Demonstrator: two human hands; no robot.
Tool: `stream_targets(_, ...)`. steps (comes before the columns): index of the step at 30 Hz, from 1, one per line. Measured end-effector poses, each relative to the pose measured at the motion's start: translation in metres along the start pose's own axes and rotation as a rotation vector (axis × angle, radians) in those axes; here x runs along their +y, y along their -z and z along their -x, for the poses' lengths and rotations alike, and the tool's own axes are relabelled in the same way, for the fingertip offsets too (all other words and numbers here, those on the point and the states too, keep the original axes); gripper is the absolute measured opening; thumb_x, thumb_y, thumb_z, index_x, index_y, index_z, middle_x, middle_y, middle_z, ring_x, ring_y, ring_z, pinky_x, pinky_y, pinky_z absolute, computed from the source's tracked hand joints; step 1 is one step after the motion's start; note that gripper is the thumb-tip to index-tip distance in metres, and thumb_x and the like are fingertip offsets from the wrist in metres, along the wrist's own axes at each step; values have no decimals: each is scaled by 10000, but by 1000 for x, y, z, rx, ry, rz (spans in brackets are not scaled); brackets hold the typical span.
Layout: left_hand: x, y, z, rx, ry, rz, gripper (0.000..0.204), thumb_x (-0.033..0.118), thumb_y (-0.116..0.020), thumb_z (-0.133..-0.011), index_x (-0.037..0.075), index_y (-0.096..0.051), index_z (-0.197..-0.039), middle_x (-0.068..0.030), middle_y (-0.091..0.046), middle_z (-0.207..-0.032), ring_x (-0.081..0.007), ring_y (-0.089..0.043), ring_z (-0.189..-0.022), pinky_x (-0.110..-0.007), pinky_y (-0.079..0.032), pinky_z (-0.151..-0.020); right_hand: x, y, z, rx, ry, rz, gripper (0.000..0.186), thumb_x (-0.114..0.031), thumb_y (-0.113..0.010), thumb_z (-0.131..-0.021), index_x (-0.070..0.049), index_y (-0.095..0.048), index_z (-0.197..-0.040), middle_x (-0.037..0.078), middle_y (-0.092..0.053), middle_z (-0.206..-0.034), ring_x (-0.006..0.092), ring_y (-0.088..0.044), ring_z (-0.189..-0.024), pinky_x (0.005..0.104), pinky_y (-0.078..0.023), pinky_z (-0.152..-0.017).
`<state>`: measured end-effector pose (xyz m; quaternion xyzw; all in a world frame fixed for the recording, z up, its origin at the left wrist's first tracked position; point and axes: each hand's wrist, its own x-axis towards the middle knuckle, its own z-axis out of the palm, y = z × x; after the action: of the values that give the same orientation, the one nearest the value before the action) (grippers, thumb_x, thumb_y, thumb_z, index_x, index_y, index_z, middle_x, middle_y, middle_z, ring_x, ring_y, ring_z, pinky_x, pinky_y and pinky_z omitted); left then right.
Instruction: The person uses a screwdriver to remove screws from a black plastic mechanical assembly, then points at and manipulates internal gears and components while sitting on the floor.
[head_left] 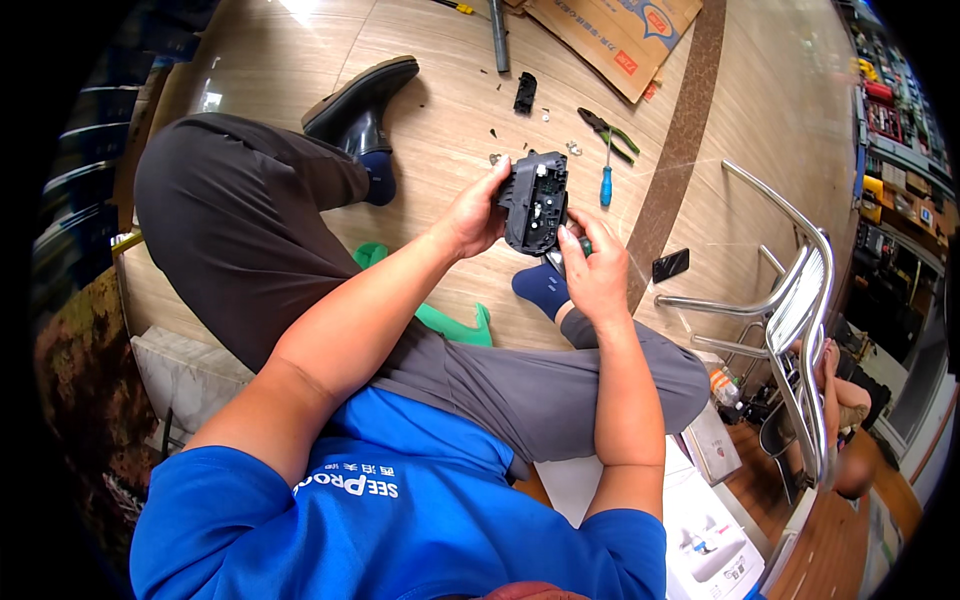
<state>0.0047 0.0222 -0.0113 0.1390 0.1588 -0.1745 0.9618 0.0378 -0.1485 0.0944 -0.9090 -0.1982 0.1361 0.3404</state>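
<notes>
A black plastic housing (537, 205), its open side showing a recess with small metal and electronic parts, is held up in front of me above the floor. My left hand (478, 212) grips its left side, thumb along the upper edge. My right hand (596, 262) is closed at the lower right corner of the housing, against a tool with a dark green handle (586, 244); most of that tool is hidden by the fingers, so its kind cannot be told. Beyond the housing lie a blue-handled screwdriver (606, 185) and green-and-black pliers (609, 136).
A small black plastic piece (525, 93) and scattered bits lie on the tiled floor. Farther off are flattened cardboard (620, 40) and a metal tube (499, 35). A phone (671, 265) and a chrome-framed chair (800, 290) are to the right. A green plastic stool (460, 326) shows beneath my legs.
</notes>
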Motion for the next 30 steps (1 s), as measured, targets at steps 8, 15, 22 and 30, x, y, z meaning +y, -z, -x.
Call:
stream_targets(8, -5, 12, -5, 11, -39, 37, 655, 533, -208, -1066, 62, -437, -1459, -156, -567, -1387, -292, -576, -1265, -482, -463, -1083, 3, -1, 3, 44, -31, -52, 272, -95, -693, -885, 8, -672, -1137, 136, -673, -916, 248, -665, -834, 349, -521, -766)
stream_targets(15, -3, 7, -2, 66, -32, 64, 497, 487, -303, -1074, 100, -560, -1254, -81, -654, -1192, -208, -662, -1049, -400, -564, -898, 4, -5, 6, 147, -40, -47, 179, -129, -699, -897, 4, -674, -1014, 134, -667, -850, 260, -646, -764, 364, -508, -705)
stream_targets(22, 0, -3, 7, 44, 38, -103, 549, 599, -345, -1027, 189, -514, -1351, -34, -593, -1321, -196, -544, -1220, -485, -461, -973, -11, 3, 1, 50, -142, 112, 251, -180, -686, -905, 0, -592, -757, 193, -594, -679, 334, -591, -627, 421, -461, -602)
stream_targets(30, 0, -14, 9, -207, 82, 57, 745, 651, -472, -955, 135, -420, -1490, -85, -565, -1393, -229, -544, -1288, -439, -454, -1080, -8, 13, -3, 25, -103, -20, 323, -139, -664, -910, -3, -508, -663, 146, -476, -546, 217, -450, -486, 361, -387, -505)
